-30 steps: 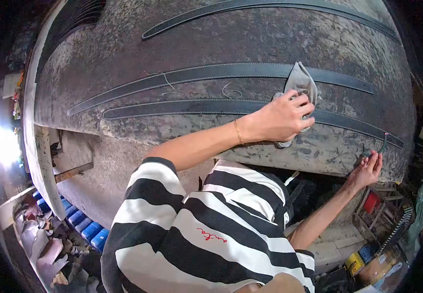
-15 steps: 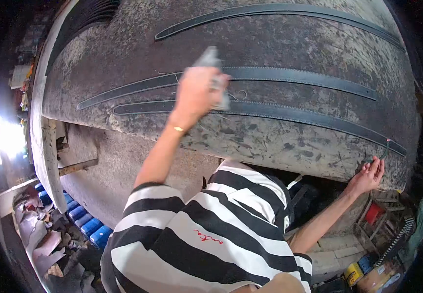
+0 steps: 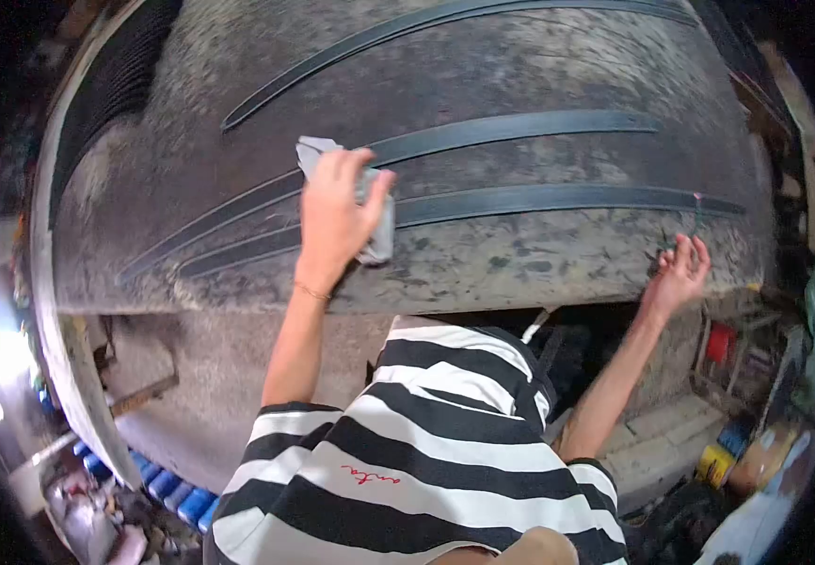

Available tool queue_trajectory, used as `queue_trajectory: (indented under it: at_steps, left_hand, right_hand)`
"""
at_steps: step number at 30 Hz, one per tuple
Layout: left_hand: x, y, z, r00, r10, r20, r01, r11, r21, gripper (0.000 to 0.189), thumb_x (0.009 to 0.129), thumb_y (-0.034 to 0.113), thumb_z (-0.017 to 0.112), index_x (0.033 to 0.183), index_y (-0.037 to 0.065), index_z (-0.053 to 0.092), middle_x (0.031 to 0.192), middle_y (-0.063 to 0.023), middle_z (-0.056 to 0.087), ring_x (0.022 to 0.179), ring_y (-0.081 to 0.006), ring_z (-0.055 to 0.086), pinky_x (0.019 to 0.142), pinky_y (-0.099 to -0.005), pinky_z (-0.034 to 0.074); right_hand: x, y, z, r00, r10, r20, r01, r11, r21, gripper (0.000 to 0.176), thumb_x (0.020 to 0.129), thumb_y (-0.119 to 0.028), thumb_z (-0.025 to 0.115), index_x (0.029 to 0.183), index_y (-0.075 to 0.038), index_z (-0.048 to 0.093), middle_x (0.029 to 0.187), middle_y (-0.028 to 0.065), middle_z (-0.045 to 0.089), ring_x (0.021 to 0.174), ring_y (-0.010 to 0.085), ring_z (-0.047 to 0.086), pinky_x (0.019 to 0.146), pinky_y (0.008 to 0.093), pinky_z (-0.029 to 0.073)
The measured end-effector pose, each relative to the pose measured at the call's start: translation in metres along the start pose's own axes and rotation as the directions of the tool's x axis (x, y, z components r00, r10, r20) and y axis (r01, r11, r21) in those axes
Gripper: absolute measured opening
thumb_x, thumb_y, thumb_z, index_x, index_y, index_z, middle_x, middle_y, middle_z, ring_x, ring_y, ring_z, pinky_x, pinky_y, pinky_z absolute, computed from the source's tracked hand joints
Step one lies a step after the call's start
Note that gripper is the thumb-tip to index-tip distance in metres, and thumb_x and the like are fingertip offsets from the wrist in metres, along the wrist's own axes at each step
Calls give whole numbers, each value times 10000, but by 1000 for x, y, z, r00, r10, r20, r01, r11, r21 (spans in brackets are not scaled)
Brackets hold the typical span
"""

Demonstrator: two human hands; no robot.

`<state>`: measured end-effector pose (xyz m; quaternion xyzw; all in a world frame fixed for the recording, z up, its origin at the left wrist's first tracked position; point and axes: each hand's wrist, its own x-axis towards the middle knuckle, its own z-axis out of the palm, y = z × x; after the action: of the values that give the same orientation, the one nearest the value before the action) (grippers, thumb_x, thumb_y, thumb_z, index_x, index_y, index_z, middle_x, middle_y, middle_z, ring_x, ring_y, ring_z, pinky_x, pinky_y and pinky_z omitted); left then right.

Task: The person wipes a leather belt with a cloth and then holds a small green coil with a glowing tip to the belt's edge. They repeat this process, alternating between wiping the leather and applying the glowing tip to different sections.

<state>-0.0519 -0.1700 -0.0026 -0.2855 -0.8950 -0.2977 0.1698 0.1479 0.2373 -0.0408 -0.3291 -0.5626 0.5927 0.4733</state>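
My left hand [image 3: 334, 202] is wrapped around a folded light-grey cloth [image 3: 378, 226], which lies across the middle of two dark leather belts. The upper belt [image 3: 511, 125] and the lower belt [image 3: 558, 200] run side by side, with stitching along their edges; hand and cloth hide a stretch of each. Over the near right part of the worktable, my right hand [image 3: 680, 273] has its fingers curled around a slim dark-green item with a pinkish tip [image 3: 697, 197]. That tip overlaps the right end of the lower belt; the item's kind is unclear.
A third belt [image 3: 370, 52] lies farther back on the scuffed worktable [image 3: 483, 268]. Many dark strips [image 3: 111, 104] are packed together at the left edge. Below stand blue rolls [image 3: 174, 496], scraps on the floor, and a red item [image 3: 720, 342] on a rack at right.
The view has shifted and tilted, so the belts sit differently in it. The left hand stays with the cloth over the belts, less blurred now. Loose threads seen beside it earlier no longer show.
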Motion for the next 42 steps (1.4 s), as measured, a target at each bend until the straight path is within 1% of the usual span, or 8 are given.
queue_trajectory:
  at_steps: [6, 15, 19, 23, 29, 37, 40, 42]
  left_hand:
    - [13, 63, 38, 914, 228, 337, -195, 972, -127, 410, 807, 314, 748, 1054, 12, 621, 1015, -146, 593, 929, -342, 596, 795, -413, 498]
    - [9, -7, -59, 769, 10, 639, -41, 999, 34, 360, 763, 185, 741, 1049, 28, 591, 1010, -129, 573, 966, -357, 570, 836, -430, 461]
    - [0, -24, -89, 791, -86, 605, -50, 978, 205, 424, 697, 53, 750, 1093, 28, 601, 1045, -133, 566, 1018, -349, 555, 839, -427, 450]
    - [-14, 0, -58, 859, -100, 503, 134, 990, -32, 238, 816, 127, 704, 1009, 8, 635, 938, -128, 621, 832, -324, 627, 774, -403, 497]
    - [-4, 54, 11, 927, 104, 361, -177, 968, 176, 392, 834, 168, 687, 1155, -26, 572, 1188, -189, 544, 1087, -352, 521, 905, -410, 456]
    - [-34, 70, 27, 998, 34, 48, -37, 997, 71, 147, 762, 106, 731, 847, 69, 617, 848, -63, 591, 811, -263, 603, 645, -384, 487]
    - [-67, 82, 26, 975, -116, 190, 150, 973, -174, 175, 781, 170, 760, 812, 63, 626, 838, -75, 599, 770, -264, 613, 638, -357, 485]
    - [-84, 80, 15, 993, 1, 122, 14, 993, -121, 187, 754, 154, 779, 861, 64, 654, 909, -87, 617, 881, -282, 607, 760, -375, 477]
  right_hand:
    - [-1, 1, 3, 1000, -4, -3, 4, 999, 40, 199, 962, -81, 617, 1142, -45, 540, 907, 85, 642, 613, 70, 516, 500, 201, 426]
    - [-5, -2, -1, 1000, 11, 14, -13, 986, 166, 255, 953, -74, 628, 1179, -28, 519, 922, 99, 643, 607, 74, 514, 501, 214, 427]
    - [-5, -2, -1, 999, 8, 35, -15, 979, 201, 286, 941, -81, 650, 1190, -28, 520, 931, 105, 647, 613, 79, 524, 498, 219, 420]
    - [-4, -3, -4, 999, 25, 37, -32, 974, 223, 272, 953, -80, 629, 1196, -31, 516, 938, 100, 651, 625, 78, 525, 510, 217, 426]
    - [-1, -3, -4, 998, 28, 56, -40, 973, 228, 265, 947, -78, 638, 1182, -25, 526, 935, 108, 648, 613, 80, 523, 502, 214, 425]
    - [-3, 2, -9, 1000, 11, 26, -16, 975, 223, 283, 938, -60, 644, 1194, -43, 525, 956, 116, 662, 629, 70, 524, 505, 195, 425]
    - [-2, 3, -13, 1000, 6, 20, -11, 968, 250, 288, 947, -66, 635, 1206, -37, 513, 961, 124, 660, 618, 82, 511, 503, 204, 423]
    - [2, 6, -17, 1000, 0, 20, -5, 968, 251, 293, 950, -77, 636, 1210, -30, 507, 943, 126, 658, 606, 83, 505, 493, 203, 409]
